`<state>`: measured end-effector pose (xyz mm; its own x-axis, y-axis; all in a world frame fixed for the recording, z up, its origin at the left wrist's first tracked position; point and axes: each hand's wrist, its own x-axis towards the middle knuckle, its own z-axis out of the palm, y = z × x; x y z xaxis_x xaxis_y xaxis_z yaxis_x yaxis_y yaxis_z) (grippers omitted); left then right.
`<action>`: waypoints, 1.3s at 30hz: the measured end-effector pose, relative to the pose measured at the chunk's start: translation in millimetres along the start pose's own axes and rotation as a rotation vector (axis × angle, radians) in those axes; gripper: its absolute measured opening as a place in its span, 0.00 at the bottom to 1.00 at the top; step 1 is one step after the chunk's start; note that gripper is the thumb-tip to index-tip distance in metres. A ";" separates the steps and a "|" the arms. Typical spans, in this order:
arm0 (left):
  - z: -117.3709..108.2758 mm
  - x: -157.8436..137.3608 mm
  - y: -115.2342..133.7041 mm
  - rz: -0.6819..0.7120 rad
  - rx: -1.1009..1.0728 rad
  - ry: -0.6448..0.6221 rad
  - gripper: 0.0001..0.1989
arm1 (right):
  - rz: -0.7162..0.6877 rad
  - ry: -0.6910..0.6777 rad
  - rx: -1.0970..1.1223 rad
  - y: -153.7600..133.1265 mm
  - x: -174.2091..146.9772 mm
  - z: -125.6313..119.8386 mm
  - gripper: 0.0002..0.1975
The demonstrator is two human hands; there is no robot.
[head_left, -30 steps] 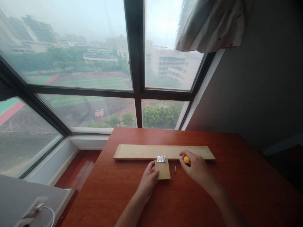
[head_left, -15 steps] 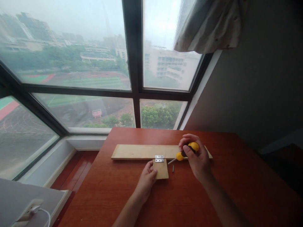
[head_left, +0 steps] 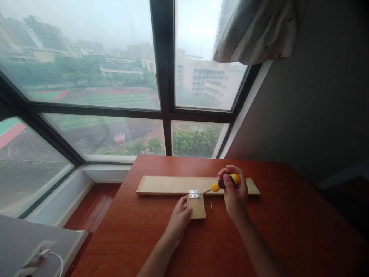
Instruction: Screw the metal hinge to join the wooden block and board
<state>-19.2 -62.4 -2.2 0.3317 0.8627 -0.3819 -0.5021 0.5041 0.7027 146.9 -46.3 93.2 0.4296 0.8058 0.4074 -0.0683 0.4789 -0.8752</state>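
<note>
My left hand [head_left: 180, 215] is closed on the left edge of a small wooden board [head_left: 197, 208], thumb on top. A silver hinge [head_left: 194, 193] spans the seam between this piece and a long pale plank [head_left: 164, 185] lying behind it. In my right hand [head_left: 235, 194] is a yellow and black screwdriver [head_left: 225, 182], its shaft slanting down to the left. The tip meets the right end of the hinge's near leaf; whether it sits in a screw head is too small to tell. A thin metal screw or pin [head_left: 211, 206] lies just right of the small board.
Everything lies on a reddish-brown wooden table [head_left: 138, 246]. Large windows [head_left: 86, 88] rise beyond its far and left sides, with a curtain [head_left: 259, 34] at upper right. A socket with a white plug [head_left: 43, 252] is at lower left.
My right hand has moved the screwdriver leftward, bringing its tip from beside the small board onto the hinge. My left hand keeps its hold on the small board.
</note>
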 end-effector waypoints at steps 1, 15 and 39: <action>-0.1 0.3 0.0 0.000 0.001 -0.001 0.23 | -0.004 0.001 -0.007 0.7 -0.4 0.1 0.09; 0.3 1.0 -0.2 -0.008 0.009 0.008 0.23 | -0.007 -0.003 -0.063 -0.6 -2.5 0.9 0.09; 0.3 1.3 -0.2 -0.006 -0.002 0.009 0.25 | -0.032 -0.148 -0.196 -6.0 -6.8 3.6 0.09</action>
<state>-18.4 -61.3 -2.6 0.3272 0.8601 -0.3914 -0.5019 0.5091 0.6992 141.1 -53.4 96.7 0.2912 0.8407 0.4565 0.1255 0.4395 -0.8894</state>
